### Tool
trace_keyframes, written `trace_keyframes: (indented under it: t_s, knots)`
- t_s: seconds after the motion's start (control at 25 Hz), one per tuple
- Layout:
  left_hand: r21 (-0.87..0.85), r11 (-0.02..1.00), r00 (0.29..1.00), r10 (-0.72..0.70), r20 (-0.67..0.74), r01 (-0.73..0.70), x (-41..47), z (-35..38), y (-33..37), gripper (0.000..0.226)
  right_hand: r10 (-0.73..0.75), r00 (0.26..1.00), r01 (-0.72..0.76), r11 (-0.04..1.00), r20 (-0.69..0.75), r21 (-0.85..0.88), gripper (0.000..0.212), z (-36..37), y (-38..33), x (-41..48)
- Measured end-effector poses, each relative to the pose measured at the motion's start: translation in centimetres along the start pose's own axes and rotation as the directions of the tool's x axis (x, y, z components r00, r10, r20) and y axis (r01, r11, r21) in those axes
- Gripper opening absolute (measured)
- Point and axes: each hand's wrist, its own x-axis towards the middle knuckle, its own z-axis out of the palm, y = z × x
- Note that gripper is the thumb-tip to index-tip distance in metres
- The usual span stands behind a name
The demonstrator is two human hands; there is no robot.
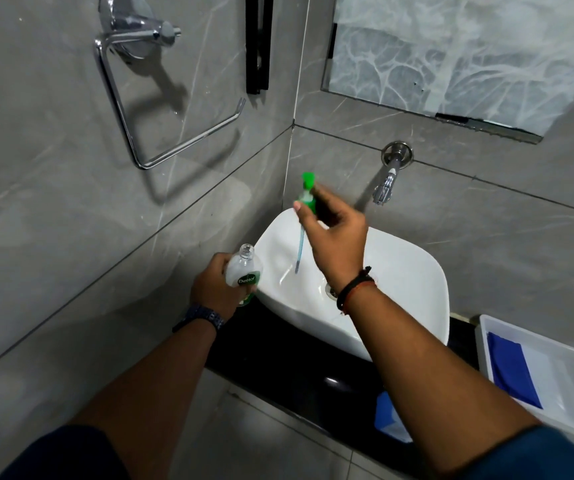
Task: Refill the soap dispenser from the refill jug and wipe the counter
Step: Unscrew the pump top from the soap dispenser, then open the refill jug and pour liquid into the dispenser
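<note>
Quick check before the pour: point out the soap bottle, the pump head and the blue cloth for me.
soap bottle (248, 268): head view, clear shoulder below the open neck.
pump head (308, 188): head view, green top above the fingers.
blue cloth (512, 370): head view, middle of the cloth in the white tray.

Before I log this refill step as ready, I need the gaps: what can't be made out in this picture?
All in the head view:
- Soap level in the dispenser bottle: the left hand covers its lower body.
- Pump head: motion-blurred, partly behind the right hand.
- Blue item at the counter edge: the right forearm hides most of it.
- White tray: cut off by the right edge.
- Refill jug: not in view.
</note>
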Motion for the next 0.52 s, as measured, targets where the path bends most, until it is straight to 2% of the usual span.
trace_keyframes:
  t_s: [0.12, 0.24, 0.4, 0.52]
  knots:
    - [0.003, 1.000, 0.999, -0.031, 0.012, 0.031, -0.3, -0.6, -1.6, 0.051, 0.077, 0.985, -0.022, 0.943, 0.154, -0.332, 0.035, -0.1, 3.5, -3.6]
    - [0.033, 0.998, 0.998, -0.051, 0.047, 0.049, -0.6, -0.6, -3.8, 0.053, 0.226, 0.922, -0.018, 0.837, 0.316, -0.546, 0.034, -0.6, 7.3, -7.0]
    - [0.055, 0.991, 0.983, -0.127, 0.132, 0.121, -0.2, 0.1, -7.1, 0.055, 0.394, 0.816, 0.030, 0.703, 0.424, -0.711, 0.035, -0.8, 11.4, -10.4]
    - [0.086, 0.987, 0.966, -0.153, 0.206, 0.138, 0.3, 0.9, -9.2, 0.055, 0.479, 0.764, 0.005, 0.666, 0.433, -0.746, 0.037, -0.6, 13.7, -11.8]
